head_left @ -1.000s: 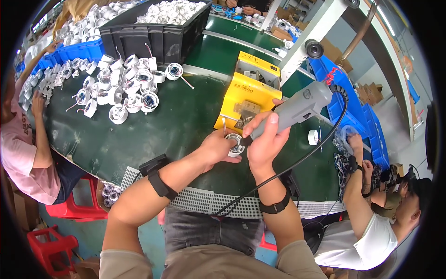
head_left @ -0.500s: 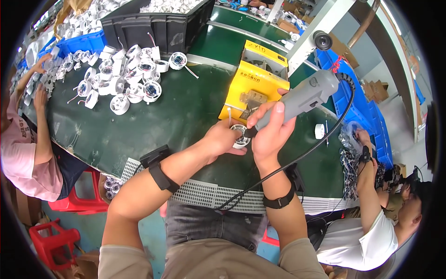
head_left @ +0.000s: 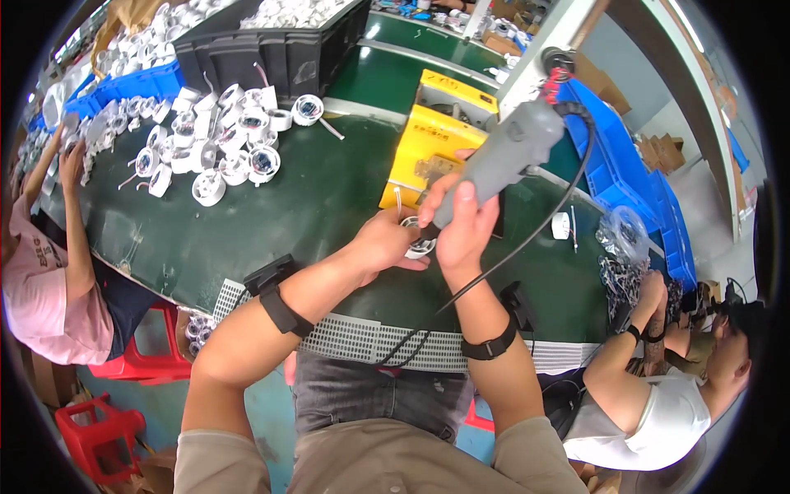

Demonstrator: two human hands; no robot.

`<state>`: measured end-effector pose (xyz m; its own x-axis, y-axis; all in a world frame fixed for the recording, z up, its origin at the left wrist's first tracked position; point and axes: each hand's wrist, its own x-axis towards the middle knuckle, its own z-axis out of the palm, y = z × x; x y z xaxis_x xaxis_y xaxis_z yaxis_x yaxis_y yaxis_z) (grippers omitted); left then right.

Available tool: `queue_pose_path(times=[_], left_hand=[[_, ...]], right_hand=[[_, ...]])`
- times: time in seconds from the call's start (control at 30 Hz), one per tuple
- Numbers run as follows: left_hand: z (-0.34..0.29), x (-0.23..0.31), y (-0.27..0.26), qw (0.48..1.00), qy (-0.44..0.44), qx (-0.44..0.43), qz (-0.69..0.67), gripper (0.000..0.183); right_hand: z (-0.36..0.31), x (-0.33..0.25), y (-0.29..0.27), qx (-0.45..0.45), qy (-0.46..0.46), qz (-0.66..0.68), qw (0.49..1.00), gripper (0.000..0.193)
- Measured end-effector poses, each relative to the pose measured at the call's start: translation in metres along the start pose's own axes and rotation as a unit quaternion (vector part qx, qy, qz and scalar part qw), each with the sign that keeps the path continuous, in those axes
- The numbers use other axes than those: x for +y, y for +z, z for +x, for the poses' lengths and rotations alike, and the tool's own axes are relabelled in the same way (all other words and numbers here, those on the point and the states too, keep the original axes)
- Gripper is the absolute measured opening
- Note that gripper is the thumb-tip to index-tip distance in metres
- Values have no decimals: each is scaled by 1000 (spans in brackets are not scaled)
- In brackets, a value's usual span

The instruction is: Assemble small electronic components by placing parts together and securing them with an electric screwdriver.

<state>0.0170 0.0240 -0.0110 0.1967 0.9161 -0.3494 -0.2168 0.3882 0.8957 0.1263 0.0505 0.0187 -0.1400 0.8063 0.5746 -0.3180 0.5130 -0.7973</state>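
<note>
My right hand [head_left: 466, 230] is wrapped round a grey electric screwdriver [head_left: 512, 152], tilted with its tip down to the left. The tip meets a small round white housing [head_left: 421, 248], but the exact contact point is hidden by my fingers. Gripping that housing from its left side is my left hand [head_left: 385, 240], just above the green tabletop. A white wire stands up beside my left fingers. Just beyond both hands is a yellow box-shaped machine [head_left: 420, 156] with a metal plate on its near side.
Several white round housings [head_left: 216, 144] with wires lie piled at the left, before a black bin [head_left: 271, 62]. The screwdriver's black cable [head_left: 568, 198] loops over my right forearm. Blue trays [head_left: 617, 156] stand right, near a white ring [head_left: 560, 226]. Co-workers sit on both sides.
The screwdriver's upper end has swung slightly left, and both hands appear a little farther left, still on the housing. At right, a co-worker's hand has drawn back from the clear plastic bag.
</note>
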Motion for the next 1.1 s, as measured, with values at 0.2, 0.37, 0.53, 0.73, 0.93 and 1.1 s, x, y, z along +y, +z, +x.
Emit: queue_pose_path(times=[0.2,0.37,0.53,0.73,0.93,1.1], left_hand=[[-26,38,-66,865,96,137,474,38],[-47,65,-112,637,254,539,489,69],[-49,76,-88,749,188,415,481,35],[-45,51,-39,889,43,-44,454,31],[-30,16,3,964,65,-155,206,46],[-27,11,0,969,68,-235,-42,48]], right_hand=[[1,0,-13,-49,-20,20,998,58],[29,-8,-115,230,-31,-358,905,48],[22,-5,-245,328,97,-699,628,77],[13,-15,-227,166,174,-589,771,52],[1,-42,-124,-106,-42,-301,947,43],[-18,-45,-75,-244,-133,-305,911,51]])
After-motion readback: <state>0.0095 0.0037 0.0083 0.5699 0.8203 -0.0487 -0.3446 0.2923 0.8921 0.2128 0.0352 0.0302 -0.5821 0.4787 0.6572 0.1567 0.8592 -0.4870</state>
